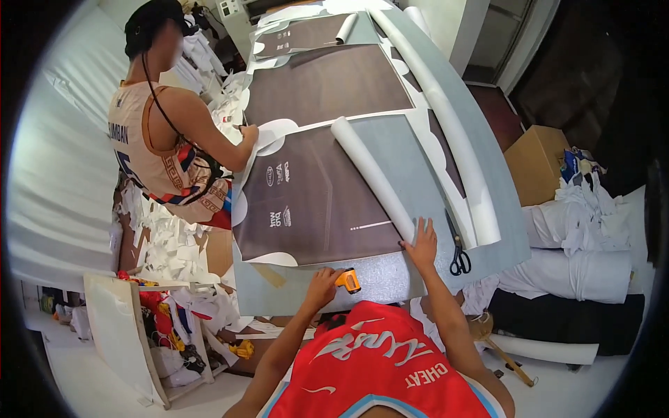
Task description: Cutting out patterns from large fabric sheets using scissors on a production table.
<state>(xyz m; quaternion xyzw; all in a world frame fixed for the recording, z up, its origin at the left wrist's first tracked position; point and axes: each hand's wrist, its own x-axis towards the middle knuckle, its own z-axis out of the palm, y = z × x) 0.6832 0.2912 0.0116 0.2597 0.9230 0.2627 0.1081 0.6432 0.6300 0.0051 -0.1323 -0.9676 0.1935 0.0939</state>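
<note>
My left hand [323, 287] is at the near table edge, fingers curled at the side of a small orange and black tool [348, 281] whose kind I cannot make out. My right hand [422, 245] lies flat with fingers apart, touching the near end of a partly rolled white sheet [373, 175]. Left of that roll spreads a dark brown printed sheet [317, 202] with white markings and pale cut-out shapes along its edges. Black-handled scissors [458, 259] lie right of my right hand.
A co-worker [164, 139] stands left, a hand at the sheet's edge. A long white roll [446, 118] runs along the blue-grey table [498, 209]. White scraps [167, 244] heap on the left; a cardboard box [535, 164] and wrapped rolls [578, 275] stand right.
</note>
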